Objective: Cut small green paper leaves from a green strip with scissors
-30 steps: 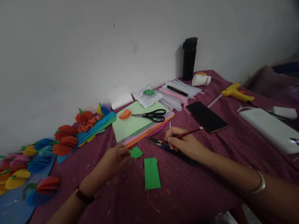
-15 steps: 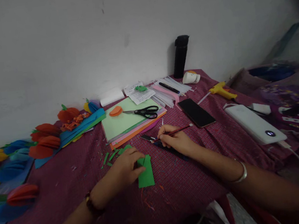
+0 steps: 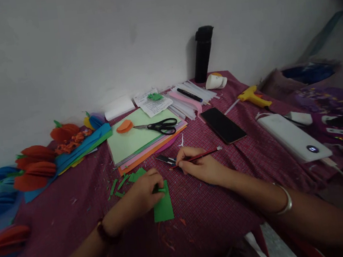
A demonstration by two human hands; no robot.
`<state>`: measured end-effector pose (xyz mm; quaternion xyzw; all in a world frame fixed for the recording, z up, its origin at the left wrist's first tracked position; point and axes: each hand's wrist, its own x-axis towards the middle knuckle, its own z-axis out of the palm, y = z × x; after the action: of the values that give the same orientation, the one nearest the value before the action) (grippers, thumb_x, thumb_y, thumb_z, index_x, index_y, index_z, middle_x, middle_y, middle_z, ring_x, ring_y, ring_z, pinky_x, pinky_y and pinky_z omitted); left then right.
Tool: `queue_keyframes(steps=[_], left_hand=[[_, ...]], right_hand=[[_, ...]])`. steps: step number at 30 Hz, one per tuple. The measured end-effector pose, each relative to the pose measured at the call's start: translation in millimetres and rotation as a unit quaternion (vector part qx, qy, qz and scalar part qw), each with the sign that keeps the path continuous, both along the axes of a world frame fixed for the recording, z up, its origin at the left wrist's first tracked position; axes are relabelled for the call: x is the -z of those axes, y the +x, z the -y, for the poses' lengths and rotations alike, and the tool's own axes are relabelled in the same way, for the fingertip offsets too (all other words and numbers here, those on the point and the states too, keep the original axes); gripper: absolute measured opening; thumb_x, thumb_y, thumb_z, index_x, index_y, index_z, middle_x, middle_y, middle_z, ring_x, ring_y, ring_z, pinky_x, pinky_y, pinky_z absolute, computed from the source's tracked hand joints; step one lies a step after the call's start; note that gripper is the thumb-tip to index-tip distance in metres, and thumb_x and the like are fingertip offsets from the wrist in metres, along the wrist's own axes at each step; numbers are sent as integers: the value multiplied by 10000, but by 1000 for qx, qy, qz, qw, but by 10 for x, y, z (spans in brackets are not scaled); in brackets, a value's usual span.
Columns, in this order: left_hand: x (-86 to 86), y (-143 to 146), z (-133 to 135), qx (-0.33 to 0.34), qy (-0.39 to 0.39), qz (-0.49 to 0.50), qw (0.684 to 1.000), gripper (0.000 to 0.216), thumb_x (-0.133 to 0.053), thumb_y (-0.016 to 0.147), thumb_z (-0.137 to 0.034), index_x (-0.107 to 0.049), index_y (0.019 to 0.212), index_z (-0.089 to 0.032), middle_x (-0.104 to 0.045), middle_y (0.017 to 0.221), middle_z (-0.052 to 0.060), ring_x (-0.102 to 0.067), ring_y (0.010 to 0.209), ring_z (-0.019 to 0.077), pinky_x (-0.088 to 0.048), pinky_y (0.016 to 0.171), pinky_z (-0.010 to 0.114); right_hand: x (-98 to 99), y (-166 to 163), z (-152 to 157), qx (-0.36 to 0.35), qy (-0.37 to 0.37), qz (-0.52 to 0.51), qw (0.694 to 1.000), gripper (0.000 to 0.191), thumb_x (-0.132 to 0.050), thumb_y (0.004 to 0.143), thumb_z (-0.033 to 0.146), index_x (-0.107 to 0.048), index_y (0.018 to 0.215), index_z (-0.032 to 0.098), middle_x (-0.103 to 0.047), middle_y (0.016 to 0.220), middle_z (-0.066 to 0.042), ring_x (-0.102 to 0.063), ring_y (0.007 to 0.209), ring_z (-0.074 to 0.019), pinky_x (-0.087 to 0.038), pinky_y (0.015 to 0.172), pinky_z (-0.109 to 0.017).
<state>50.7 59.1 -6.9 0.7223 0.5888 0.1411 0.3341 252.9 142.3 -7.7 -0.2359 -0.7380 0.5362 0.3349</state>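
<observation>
My left hand (image 3: 147, 189) is closed over the upper end of a green paper rectangle (image 3: 163, 209), and a small folded green paper piece (image 3: 161, 190) shows between its thumb and fingertips. My right hand (image 3: 199, 164) grips a dark red pencil (image 3: 207, 153), tip pointing left, just above the cloth. Beneath that hand lies a utility knife (image 3: 163, 159), its blade end poking out to the left and the rest mostly covered. Green paper scraps (image 3: 136, 175) and thin strips are scattered behind my left hand.
Black-handled scissors (image 3: 161, 125) and an orange paper cutout (image 3: 124, 126) lie on stacked coloured paper (image 3: 120, 149). Rightward are a phone (image 3: 223, 125), a yellow glue gun (image 3: 253, 96) and a white power bank (image 3: 294, 136). Paper pumpkin-like shapes (image 3: 36, 174) line the left; a black bottle (image 3: 203, 53) stands behind.
My left fingers have closed around the small green piece on the rectangle. The pencil has shifted slightly, tip still pointing left. The camera view has tilted down and turned a little right.
</observation>
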Motion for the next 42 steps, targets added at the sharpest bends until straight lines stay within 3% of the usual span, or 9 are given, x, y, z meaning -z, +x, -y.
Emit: queue_keyframes(steps=[4, 8, 12, 20, 24, 28, 32, 36, 42], left_hand=[[-123, -92, 70, -62, -23, 66, 996, 70, -541, 750, -182, -502, 693, -190, -467, 666, -38, -450, 606, 121, -370, 564, 236], [-219, -247, 342, -228, -38, 217, 948, 146, -657, 711, -274, -542, 713, -184, -535, 682, -34, -478, 599, 110, -397, 564, 225], [-182, -404, 647, -330, -27, 264, 906, 148, -691, 684, -250, -558, 713, -192, -555, 662, -46, -465, 561, 93, -367, 518, 196], [-284, -529, 816, -326, 20, 237, 915, 155, -642, 728, -323, -587, 686, -185, -476, 605, -51, -390, 543, 97, -329, 497, 200], [-326, -362, 789, -278, 23, 251, 927, 157, -606, 743, -304, -535, 673, -181, -449, 627, -50, -394, 585, 107, -348, 549, 218], [-262, -231, 758, -232, -9, 219, 948, 193, -549, 750, -280, -503, 594, -175, -410, 584, -46, -382, 576, 114, -320, 536, 232], [-110, -210, 729, -224, -2, 230, 947, 175, -564, 712, -265, -494, 576, -180, -422, 549, -50, -399, 544, 114, -317, 517, 234], [30, -210, 728, -314, 12, 322, 893, 122, -597, 705, -285, -524, 668, -194, -506, 555, -50, -467, 514, 118, -377, 502, 231], [89, -173, 759, -359, 44, 355, 862, 77, -621, 702, -245, -572, 665, -199, -544, 554, -43, -518, 531, 121, -419, 527, 228]], right_hand=[[-6, 65, -50, -14, 103, 48, 993, 115, -482, 824, 108, -581, 808, 165, -579, 719, 4, -522, 658, -122, -391, 600, -227], [0, 180, -224, -52, 249, 161, 954, 174, -500, 840, 90, -610, 945, 175, -628, 894, -56, -571, 796, -171, -421, 734, -292], [107, 247, -445, 4, 285, 258, 923, 297, -489, 813, 15, -664, 976, 192, -643, 941, -92, -583, 863, -226, -398, 807, -369], [-96, 124, -311, 16, 272, 240, 932, 345, -460, 840, 46, -621, 1108, 193, -640, 1053, -106, -577, 967, -243, -409, 877, -403], [-269, -246, 122, -105, 97, 134, 981, 232, -477, 907, 230, -572, 1116, 193, -638, 962, -45, -598, 851, -166, -478, 733, -287], [-216, -618, 467, -187, -43, 102, 976, 213, -637, 795, 262, -574, 976, 169, -568, 753, 21, -512, 630, -105, -404, 536, -204], [-31, -793, 607, -170, -154, 64, 971, 108, -640, 729, 171, -534, 750, 166, -489, 607, 65, -449, 528, -69, -343, 466, -167], [116, -839, 627, -117, -272, 37, 954, 170, -650, 717, 245, -494, 719, 176, -540, 578, 61, -486, 463, -66, -382, 445, -174], [165, -837, 643, -112, -328, 21, 938, 265, -716, 688, 328, -508, 753, 177, -573, 601, 53, -512, 479, -69, -423, 470, -188]])
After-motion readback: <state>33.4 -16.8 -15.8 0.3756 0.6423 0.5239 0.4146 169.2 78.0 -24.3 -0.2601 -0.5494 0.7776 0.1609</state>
